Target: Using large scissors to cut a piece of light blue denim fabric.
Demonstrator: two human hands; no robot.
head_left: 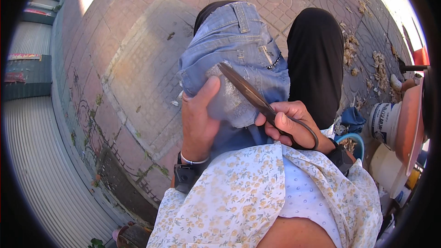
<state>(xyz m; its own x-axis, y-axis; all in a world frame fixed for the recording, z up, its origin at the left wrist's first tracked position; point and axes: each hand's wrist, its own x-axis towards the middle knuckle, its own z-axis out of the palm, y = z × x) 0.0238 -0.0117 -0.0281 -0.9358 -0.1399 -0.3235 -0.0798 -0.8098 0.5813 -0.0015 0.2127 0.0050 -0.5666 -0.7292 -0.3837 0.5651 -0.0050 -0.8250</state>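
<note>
Faded blue jeans lie bunched over my lap and one knee, with a belt loop and waistband at the far end. Across them, a pale frayed patch faces up. My left hand grips the denim at the left of this patch, thumb on top and most fingers hidden underneath. In my right hand is a pair of dark scissors. Its blades look closed together and point up and left over the patch, the tip near my left thumb. The right fingers wrap the handles beside the denim's lower edge.
Patterned paving surrounds me, with dry husks scattered at the right. A light blue bucket, a white tub and an orange basin stand close by my right side. A ribbed metal shutter runs along the left.
</note>
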